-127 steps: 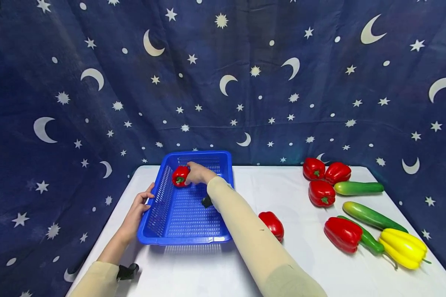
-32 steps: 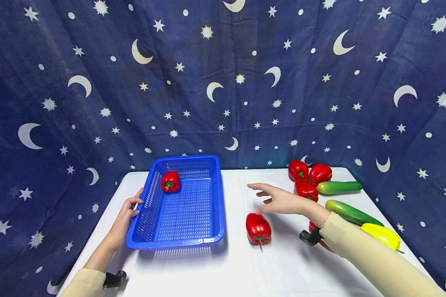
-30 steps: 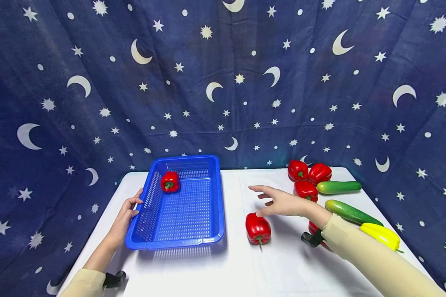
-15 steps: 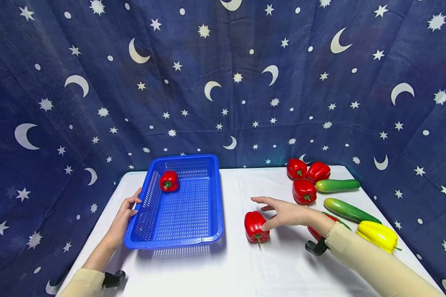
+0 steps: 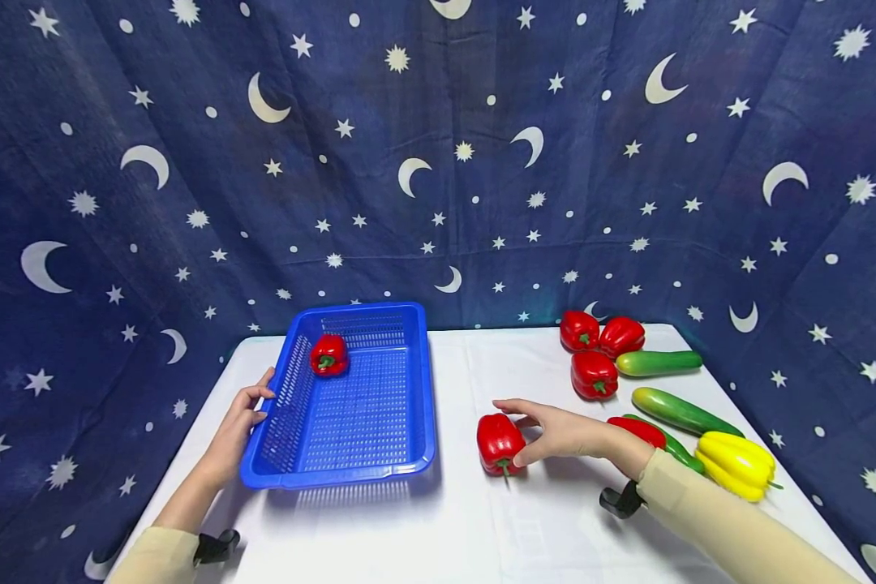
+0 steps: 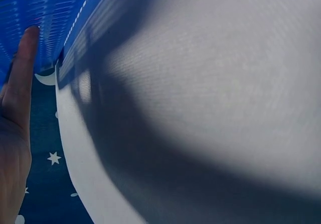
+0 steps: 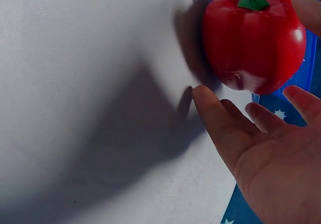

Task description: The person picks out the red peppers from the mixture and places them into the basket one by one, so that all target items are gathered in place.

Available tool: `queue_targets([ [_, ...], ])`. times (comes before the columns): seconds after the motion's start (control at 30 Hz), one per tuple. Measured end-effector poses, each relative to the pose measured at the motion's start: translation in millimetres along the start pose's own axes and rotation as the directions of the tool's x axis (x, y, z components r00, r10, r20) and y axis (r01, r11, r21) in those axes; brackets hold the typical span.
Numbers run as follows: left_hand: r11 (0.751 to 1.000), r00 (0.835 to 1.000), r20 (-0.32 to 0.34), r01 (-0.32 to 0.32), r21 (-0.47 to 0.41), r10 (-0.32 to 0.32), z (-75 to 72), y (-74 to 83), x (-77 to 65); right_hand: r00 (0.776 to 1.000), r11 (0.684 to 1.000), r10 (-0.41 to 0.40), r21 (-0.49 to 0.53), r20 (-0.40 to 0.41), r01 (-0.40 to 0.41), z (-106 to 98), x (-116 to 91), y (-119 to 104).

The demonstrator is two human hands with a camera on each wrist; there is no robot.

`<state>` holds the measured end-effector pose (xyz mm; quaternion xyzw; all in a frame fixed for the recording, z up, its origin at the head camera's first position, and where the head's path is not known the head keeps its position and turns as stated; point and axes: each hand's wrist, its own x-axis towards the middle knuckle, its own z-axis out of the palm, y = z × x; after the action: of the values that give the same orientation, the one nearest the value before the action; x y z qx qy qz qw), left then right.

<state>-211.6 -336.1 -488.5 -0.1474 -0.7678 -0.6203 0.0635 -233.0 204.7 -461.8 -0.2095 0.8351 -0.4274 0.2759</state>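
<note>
My left hand point(image 5: 234, 426) rests its fingertips at the left rim of a blue plastic basket point(image 5: 429, 397). In the left wrist view, one straight finger point(image 6: 25, 58) lies against the basket's slotted side point(image 6: 55, 5). Inside the basket, near its far left corner, is a red bell pepper point(image 5: 328, 354) with a green stem. To the basket's right, another red bell pepper point(image 5: 498, 442) stands on the white table. My right hand point(image 5: 562, 430) reaches around it from the right, thumb and fingers spread. The right wrist view has a gap between the fingertips point(image 7: 203, 96) and the pepper point(image 7: 253, 38).
Three red bell peppers point(image 5: 594, 375) cluster at the back right beside a cucumber point(image 5: 659, 362). Nearer lie a second cucumber point(image 5: 686, 412), a yellow bell pepper point(image 5: 736, 464), a long green pepper point(image 5: 682, 450) and another red one point(image 5: 638, 430), partly behind my right forearm. A starry blue curtain point(image 5: 380, 146) hangs behind.
My right hand left the pepper inside the basket, moved right across the table, then lowered beside the lone red pepper. That pepper stays put. My left hand keeps at the basket's rim.
</note>
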Motion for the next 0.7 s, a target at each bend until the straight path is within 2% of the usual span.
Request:
queue_targets([
  [0.13, 0.999, 1.000, 0.001, -0.007, 0.035, 0.007, -0.7, -0.8, 1.2, 1.000, 1.000, 0.000, 0.030, -0.001, 0.000, 2.4, -0.4, 1.4],
  [0.37, 1.000, 1.000, 0.005, -0.018, -0.002, 0.018, -1.1, -3.0, -0.5, 1.000, 0.999, 0.000, 0.047, -0.005, 0.000, 6.2, 0.7, 2.6],
  [0.7, 1.000, 1.000, -0.001, -0.002, -0.019, 0.002, -1.0, -5.6, 1.0, 1.000, 0.999, 0.013, 0.034, -0.014, -0.013, 9.3, 0.6, 1.3],
])
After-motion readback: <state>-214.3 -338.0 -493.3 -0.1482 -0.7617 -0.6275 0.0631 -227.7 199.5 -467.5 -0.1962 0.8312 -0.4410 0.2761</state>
